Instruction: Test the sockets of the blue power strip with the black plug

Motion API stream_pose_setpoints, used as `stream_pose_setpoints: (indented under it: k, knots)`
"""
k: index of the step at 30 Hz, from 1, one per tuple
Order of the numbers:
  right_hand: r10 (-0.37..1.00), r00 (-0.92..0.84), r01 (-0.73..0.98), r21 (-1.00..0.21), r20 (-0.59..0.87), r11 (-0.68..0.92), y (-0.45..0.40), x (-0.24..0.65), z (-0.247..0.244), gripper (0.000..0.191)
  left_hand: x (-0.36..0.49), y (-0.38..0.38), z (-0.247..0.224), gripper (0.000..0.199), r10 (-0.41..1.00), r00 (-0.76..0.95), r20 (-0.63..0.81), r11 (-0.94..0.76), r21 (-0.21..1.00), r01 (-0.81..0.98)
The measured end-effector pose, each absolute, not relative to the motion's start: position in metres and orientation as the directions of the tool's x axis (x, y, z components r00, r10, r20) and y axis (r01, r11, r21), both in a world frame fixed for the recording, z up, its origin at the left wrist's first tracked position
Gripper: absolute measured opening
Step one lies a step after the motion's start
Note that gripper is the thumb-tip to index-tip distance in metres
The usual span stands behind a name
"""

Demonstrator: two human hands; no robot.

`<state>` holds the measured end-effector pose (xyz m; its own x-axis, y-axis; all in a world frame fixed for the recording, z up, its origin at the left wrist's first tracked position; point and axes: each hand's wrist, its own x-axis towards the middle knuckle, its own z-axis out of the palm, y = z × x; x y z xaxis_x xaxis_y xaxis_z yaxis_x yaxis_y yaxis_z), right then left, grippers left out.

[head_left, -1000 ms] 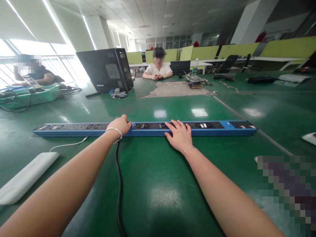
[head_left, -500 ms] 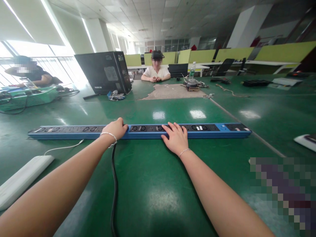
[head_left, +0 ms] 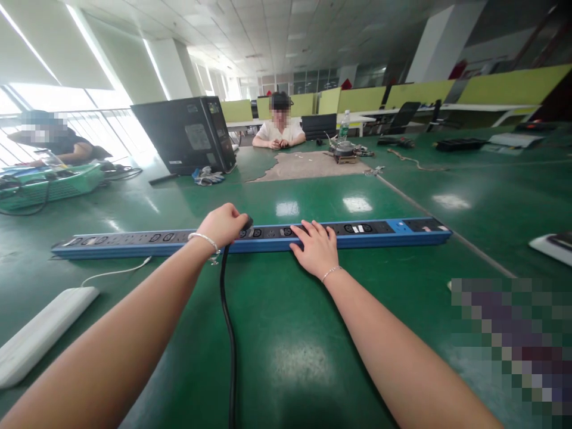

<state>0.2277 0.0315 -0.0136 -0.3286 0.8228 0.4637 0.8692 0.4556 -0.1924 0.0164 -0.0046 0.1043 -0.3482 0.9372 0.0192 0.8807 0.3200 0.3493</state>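
A long blue and black power distribution strip lies across the green table, its row of sockets facing up. My left hand is closed on a black power plug just above the strip's sockets, left of the middle. From the plug a thick black cable runs down toward the table's near edge. Resting on the strip right of the middle, my right hand has its fingers spread over the sockets and its thumb at the near side. The plug's prongs are hidden.
At the left lies a white power bank-like bar with a thin cable. Behind stand a black computer case, gloves and a green basket. A person sits opposite, another far left. A blurred-out object lies right.
My left hand has risen off the strip and moved right, with the plug now showing at its fingertips. The cable has swung right with it. My right hand stays on the strip.
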Motion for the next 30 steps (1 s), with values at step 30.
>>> stream_pose_setpoints:
  k: [30]
  knots:
    - [0.83, -0.317, 0.867, -0.215, 0.459, 0.45, 0.031, 0.228, -0.013, 0.043, 0.074, 0.042, 0.077, 0.04, 0.96, -0.278, -0.023, 0.279, 0.144, 0.95]
